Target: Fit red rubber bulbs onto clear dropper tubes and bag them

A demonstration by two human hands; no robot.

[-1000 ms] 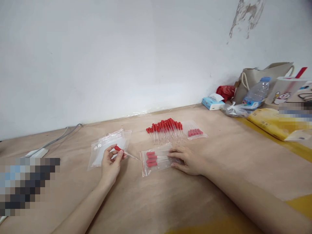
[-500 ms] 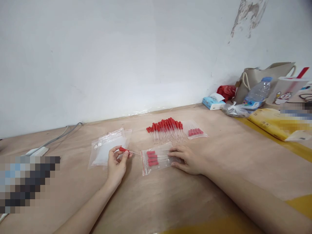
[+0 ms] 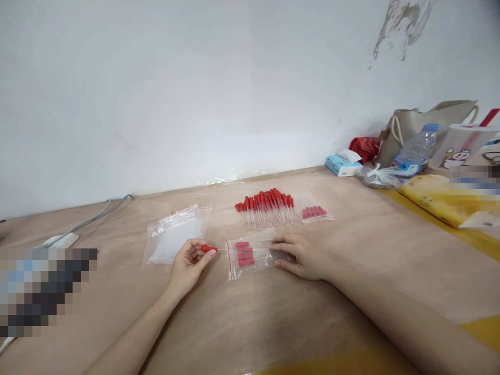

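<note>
My left hand [image 3: 191, 263] pinches a dropper [image 3: 210, 249] by its red rubber bulb. The dropper's thin clear tube points right, its tip at the mouth of a clear zip-lock bag [image 3: 258, 263]; I cannot tell how far in it reaches. Inside that bag lie several droppers with their red bulbs [image 3: 245, 257] toward the red-lined mouth. My right hand [image 3: 299, 255] holds the bag's far right end against the table, fingers over the plastic and thumb on the near side. Behind the bag spreads a pile of loose droppers [image 3: 267, 200], bulbs toward the wall.
Beside the pile lies another bag of droppers [image 3: 316, 212]. A stack of clear zip-lock bags [image 3: 174, 239] is behind my left hand. Tissues [image 3: 344, 164], a plastic bottle [image 3: 416, 148] and a yellow packet [image 3: 433, 198] stand at right. A grey cable [image 3: 91, 221] runs along the left.
My left hand has moved slightly right and down with the dropper, bringing its tube to the bag's mouth. The right hand and the bag stay in place.
</note>
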